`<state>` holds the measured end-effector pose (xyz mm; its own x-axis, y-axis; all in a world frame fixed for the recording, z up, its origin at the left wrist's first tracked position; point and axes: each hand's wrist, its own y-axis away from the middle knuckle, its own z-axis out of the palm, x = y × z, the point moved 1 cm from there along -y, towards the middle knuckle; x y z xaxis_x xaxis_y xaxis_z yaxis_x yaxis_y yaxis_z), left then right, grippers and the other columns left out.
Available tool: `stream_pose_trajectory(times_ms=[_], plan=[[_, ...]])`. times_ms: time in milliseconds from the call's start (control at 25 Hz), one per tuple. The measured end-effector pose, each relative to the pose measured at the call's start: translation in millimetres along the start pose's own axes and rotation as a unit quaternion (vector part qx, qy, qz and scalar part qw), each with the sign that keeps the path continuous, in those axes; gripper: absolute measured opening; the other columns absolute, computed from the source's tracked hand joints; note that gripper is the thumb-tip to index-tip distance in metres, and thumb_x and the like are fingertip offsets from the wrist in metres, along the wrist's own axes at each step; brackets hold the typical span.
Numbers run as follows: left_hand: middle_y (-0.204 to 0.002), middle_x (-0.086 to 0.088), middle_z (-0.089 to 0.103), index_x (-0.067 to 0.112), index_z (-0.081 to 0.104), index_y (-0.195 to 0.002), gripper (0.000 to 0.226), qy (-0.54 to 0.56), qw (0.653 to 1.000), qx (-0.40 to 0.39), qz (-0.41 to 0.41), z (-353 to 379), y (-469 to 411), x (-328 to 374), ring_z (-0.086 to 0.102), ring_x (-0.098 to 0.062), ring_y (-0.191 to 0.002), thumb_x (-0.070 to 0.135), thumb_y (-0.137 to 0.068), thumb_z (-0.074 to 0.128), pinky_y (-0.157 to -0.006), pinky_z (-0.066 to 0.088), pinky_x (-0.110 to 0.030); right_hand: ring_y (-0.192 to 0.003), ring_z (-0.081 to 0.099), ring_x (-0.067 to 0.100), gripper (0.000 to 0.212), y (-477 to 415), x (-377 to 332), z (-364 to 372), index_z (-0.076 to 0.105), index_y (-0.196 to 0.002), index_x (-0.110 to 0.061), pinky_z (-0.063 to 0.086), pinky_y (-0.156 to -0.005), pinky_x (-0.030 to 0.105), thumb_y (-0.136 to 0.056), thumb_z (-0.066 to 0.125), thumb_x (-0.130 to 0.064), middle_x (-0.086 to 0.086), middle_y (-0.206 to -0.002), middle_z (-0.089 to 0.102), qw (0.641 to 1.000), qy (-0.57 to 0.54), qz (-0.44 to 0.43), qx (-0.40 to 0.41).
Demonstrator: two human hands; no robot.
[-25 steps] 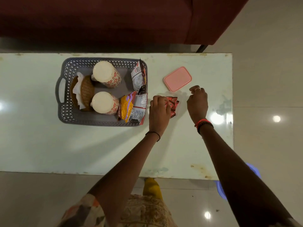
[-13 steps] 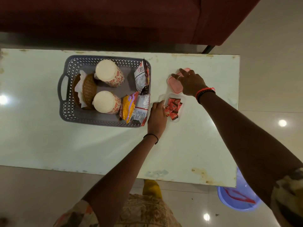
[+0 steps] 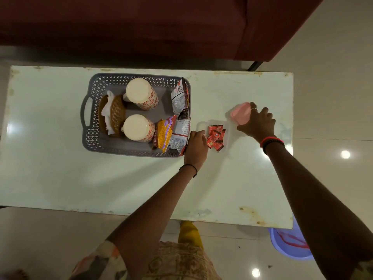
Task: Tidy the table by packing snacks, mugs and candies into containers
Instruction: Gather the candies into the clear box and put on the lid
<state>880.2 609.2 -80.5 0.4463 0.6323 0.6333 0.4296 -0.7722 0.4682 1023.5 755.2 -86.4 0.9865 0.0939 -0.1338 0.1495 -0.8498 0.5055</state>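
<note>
Table top [image 3: 60,178]: smooth, glossy, rust-stained at the edges. Basket [image 3: 88,138]: matt grey perforated plastic. Inside the basket: glazed-looking mugs [image 3: 141,96]; woven wicker holder [image 3: 118,114]; white paper [image 3: 106,110]; shiny foil snack packets [image 3: 164,136]. Right of the basket: clear plastic box [image 3: 227,126]; glossy red candy wrappers [image 3: 216,137]; smooth pink plastic lid [image 3: 240,114].
</note>
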Motion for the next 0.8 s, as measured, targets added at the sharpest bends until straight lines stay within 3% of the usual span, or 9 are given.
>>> stream_pose_trajectory(times_ms=[80,160,240,320,440,560,640,720,800], plan=[[-0.123,-0.019,0.051,0.004,0.052,-0.126,0.033,0.015,1.000,-0.017,-0.005,-2,3,-3,0.057,-0.032,-0.107,0.010,-0.098,0.037,-0.095,0.047,-0.041,-0.119,0.048,0.040,0.079,14,10,1,0.026,-0.143,-0.015,0.041,-0.103,0.050,-0.079,0.068,-0.034,0.022,-0.133,0.044,0.946,-0.297,0.121,-0.041],[-0.123,-0.019,0.051,0.004,0.053,-0.126,0.033,0.025,0.999,-0.031,-0.005,-2,6,-6,0.058,-0.031,-0.105,0.009,-0.097,0.037,-0.093,0.045,-0.036,-0.107,0.055,0.030,0.049,34,20,7,0.035,-0.133,-0.011,0.044,-0.103,0.049,-0.088,0.055,-0.022,0.017,-0.127,0.051,0.796,-0.573,0.185,-0.068],[-0.121,-0.019,0.052,0.005,0.053,-0.125,0.032,0.036,0.999,-0.036,-0.011,-2,8,-8,0.058,-0.031,-0.104,0.009,-0.097,0.038,-0.090,0.044,-0.033,-0.098,0.059,0.029,0.026,54,27,17,0.044,-0.115,-0.003,0.048,-0.100,0.047,-0.090,0.043,-0.007,0.015,-0.114,0.053,0.661,-0.715,0.216,-0.074],[-0.118,-0.018,0.055,0.006,0.052,-0.125,0.032,0.054,0.998,-0.038,-0.020,-1,12,-8,0.058,-0.029,-0.105,0.009,-0.096,0.039,-0.088,0.044,-0.031,-0.105,0.057,0.033,0.016,72,30,26,0.049,-0.105,0.000,0.052,-0.091,0.042,-0.091,0.042,-0.002,0.015,-0.111,0.053,0.603,-0.761,0.234,-0.061],[-0.113,-0.018,0.059,0.009,0.045,-0.130,0.036,0.069,0.997,-0.044,-0.011,-5,16,-7,0.058,-0.027,-0.105,0.007,-0.095,0.040,-0.086,0.045,-0.030,-0.106,0.055,0.026,0.010,94,25,34,0.056,-0.098,-0.004,0.055,-0.083,0.030,-0.091,0.051,0.002,0.009,-0.105,0.060,0.600,-0.771,0.207,-0.061],[-0.109,-0.019,0.060,0.012,0.038,-0.137,0.045,0.052,0.997,-0.053,0.009,-11,14,-5,0.058,-0.027,-0.101,0.004,-0.094,0.042,-0.085,0.047,-0.032,-0.107,0.059,0.025,0.033,109,14,42,0.048,-0.117,-0.001,0.058,-0.080,0.026,-0.087,0.060,0.004,0.011,-0.113,0.062,0.629,-0.754,0.158,-0.105],[-0.107,-0.018,0.060,0.014,0.033,-0.141,0.051,0.043,0.997,-0.063,0.015,-14,13,-4,0.058,-0.026,-0.098,0.003,-0.093,0.043,-0.083,0.046,-0.031,-0.108,0.060,0.029,0.053,113,4,46,0.040,-0.128,0.001,0.058,-0.081,0.032,-0.082,0.067,0.003,0.019,-0.121,0.059,0.713,-0.674,0.159,-0.113],[-0.110,-0.017,0.057,0.016,0.030,-0.144,0.055,0.026,0.997,-0.074,0.024,-16,14,-3,0.058,-0.026,-0.098,0.002,-0.092,0.042,-0.085,0.047,-0.034,-0.105,0.060,0.032,0.064,112,-2,47,0.040,-0.133,-0.002,0.055,-0.088,0.041,-0.078,0.073,-0.004,0.022,-0.120,0.061,0.815,-0.552,0.164,-0.064],[-0.115,-0.018,0.054,0.017,0.029,-0.145,0.055,0.007,0.996,-0.083,0.036,-17,14,-3,0.056,-0.028,-0.103,0.001,-0.093,0.040,-0.090,0.047,-0.037,-0.103,0.062,0.033,0.068,109,-7,46,0.043,-0.137,-0.006,0.052,-0.093,0.047,-0.077,0.075,-0.013,0.022,-0.114,0.066,0.884,-0.445,0.145,-0.014]])
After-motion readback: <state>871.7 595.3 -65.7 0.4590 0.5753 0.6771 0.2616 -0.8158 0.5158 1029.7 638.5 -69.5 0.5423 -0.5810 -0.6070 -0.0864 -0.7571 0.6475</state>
